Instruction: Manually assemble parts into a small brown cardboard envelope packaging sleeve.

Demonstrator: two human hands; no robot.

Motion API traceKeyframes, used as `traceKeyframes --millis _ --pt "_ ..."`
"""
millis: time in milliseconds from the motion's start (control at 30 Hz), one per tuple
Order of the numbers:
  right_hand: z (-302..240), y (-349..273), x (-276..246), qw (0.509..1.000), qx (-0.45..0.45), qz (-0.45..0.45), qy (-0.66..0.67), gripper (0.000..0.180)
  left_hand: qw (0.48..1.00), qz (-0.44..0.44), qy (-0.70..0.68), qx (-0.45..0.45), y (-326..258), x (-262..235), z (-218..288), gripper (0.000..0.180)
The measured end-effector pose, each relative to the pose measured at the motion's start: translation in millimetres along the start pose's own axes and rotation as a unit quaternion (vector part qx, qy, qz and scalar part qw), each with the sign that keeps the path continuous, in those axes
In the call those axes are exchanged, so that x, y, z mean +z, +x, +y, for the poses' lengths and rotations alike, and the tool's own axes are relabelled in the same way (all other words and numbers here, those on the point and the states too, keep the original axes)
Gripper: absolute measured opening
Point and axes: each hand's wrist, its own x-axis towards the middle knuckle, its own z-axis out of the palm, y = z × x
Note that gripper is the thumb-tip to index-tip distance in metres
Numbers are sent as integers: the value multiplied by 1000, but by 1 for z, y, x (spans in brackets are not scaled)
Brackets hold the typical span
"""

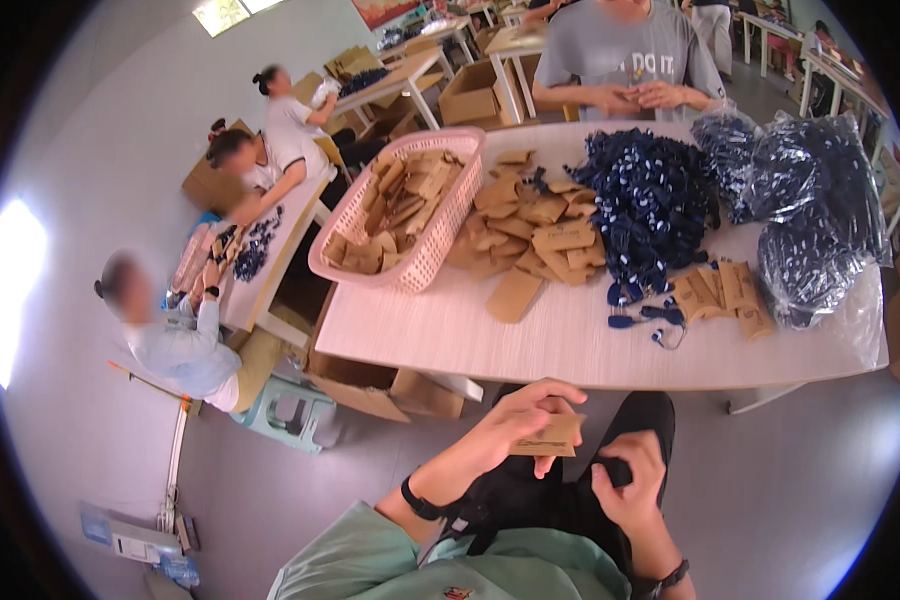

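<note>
At the lower centre of the frame, the left hand holds a small brown paper packet. To its right, the right hand is curled; whether it grips anything, I cannot tell. Above, a pale table bears a pink basket and a dark blue heap.

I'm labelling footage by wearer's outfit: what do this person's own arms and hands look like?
Both the left hand and right hand are ungloved. The left wrist has a black band, the right wrist a dark band. A short, pale green sleeve covers the left upper arm.
</note>
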Motion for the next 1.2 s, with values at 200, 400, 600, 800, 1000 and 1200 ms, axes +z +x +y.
traceKeyframes --millis 200,400,600,800,1000,1200 --pt "-19 25 -11 980 -79 -180 -27 53 941 -85 204 -258 17 13 -33 67" --pt "-9 16 -13 983 -18 -182 5 42 949 -143 169 -225 19 2 -44 79" --pt "-5 12 -18 996 -5 22 92 32 966 -95 214 -114 14 9 -39 62" --pt "-13 -1 0 905 157 122 377 19 991 17 48 125 10 23 -70 42" --pt "-27 18 7 977 72 109 169 18 948 48 233 211 14 19 -60 49" --pt "-29 28 2 995 -55 83 -7 25 759 87 469 443 26 13 -51 35"
